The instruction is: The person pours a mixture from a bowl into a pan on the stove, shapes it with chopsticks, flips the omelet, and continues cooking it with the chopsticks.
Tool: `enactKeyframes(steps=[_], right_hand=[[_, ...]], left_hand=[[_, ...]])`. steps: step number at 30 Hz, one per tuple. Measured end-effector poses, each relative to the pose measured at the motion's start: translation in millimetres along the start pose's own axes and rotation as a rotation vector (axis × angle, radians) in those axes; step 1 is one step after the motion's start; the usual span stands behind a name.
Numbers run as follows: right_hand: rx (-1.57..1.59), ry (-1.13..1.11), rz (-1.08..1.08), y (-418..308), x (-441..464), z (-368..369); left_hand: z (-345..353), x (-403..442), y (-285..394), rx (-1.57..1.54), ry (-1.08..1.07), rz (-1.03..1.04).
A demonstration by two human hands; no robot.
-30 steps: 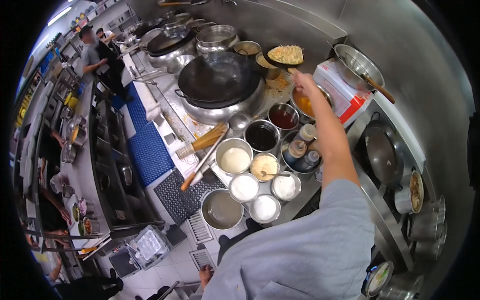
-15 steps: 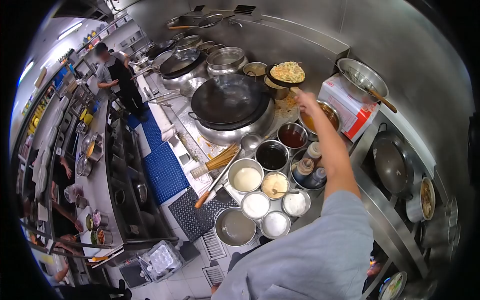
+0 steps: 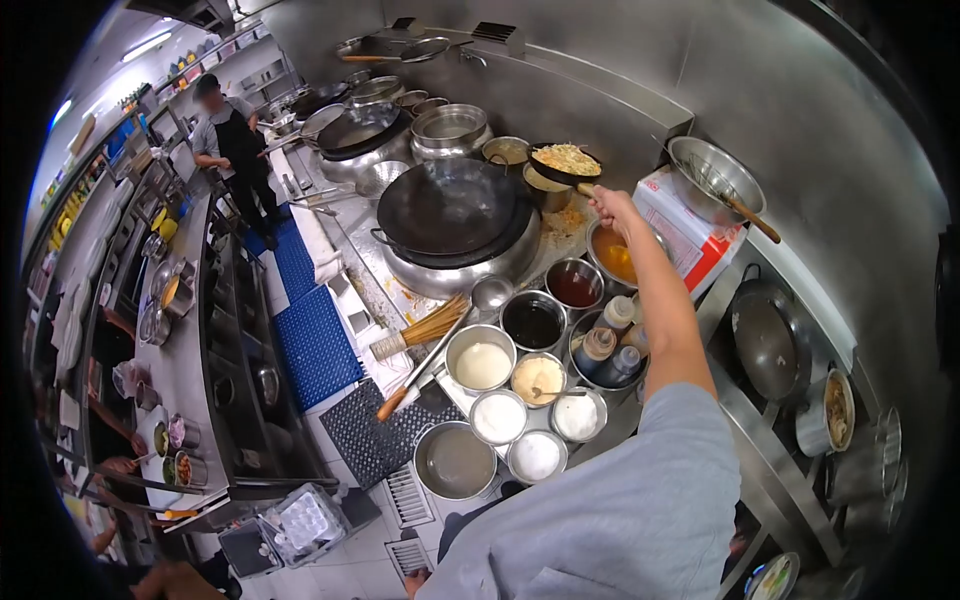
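Head view: the right hand, at the end of an outstretched arm, is closed around the handle of a small dark pan heaped with pale shredded food. The left hand shows only in part at the lower edge, well apart from the pan; whether it grips anything cannot be told. The step in hand appears to be holding the loaded pan by its handle; any further move of it would call for a firm wrist and a level pan, lest the heap slide over the rim. The pan lies just beyond the right hand, over a pot; whether the two touch is unclear. Its long axis follows the handle, whose grip end points back towards the person, while the bowl end points away and somewhat to the left; the open side faces upward. Left of the right hand, a large wok sits on its burner at the surface. Just beneath the right forearm is a vessel of orange liquid, with squeeze bottles nearer the person. To the right of the right hand stands a box, bearing a metal bowl.
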State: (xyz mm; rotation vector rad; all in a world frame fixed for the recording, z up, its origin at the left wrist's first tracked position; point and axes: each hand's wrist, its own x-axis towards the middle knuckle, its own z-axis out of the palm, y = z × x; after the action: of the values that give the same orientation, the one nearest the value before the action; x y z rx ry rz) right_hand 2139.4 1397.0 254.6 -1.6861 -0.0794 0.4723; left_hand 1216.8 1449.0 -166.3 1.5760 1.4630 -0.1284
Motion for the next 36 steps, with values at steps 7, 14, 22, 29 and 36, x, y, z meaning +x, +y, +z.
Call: enactKeyframes(steps=[7,14,22,29,36], right_hand=[[-0.445,0.437,-0.568,-155.3,12.0,-7.5],[-0.375,0.660,-0.720,-286.3,58.5,-16.9],[0.198,0.113,-0.385,-111.3,-44.9,14.4],[0.249,-0.097,-0.007,27.0,-290.7,-61.8],[0.253,0.156,0.171,108.6,-638.7,-150.2]], left_hand=[[5.8,7.2,37.5,-0.006,0.028,0.008],[20.3,11.4,82.5,-0.014,0.044,0.029],[20.0,-27.5,52.7,-0.018,0.032,0.093],[-3.3,-101.8,-34.7,-0.043,0.023,0.197],[-18.5,-147.2,-5.1,-0.100,-0.444,0.146]])
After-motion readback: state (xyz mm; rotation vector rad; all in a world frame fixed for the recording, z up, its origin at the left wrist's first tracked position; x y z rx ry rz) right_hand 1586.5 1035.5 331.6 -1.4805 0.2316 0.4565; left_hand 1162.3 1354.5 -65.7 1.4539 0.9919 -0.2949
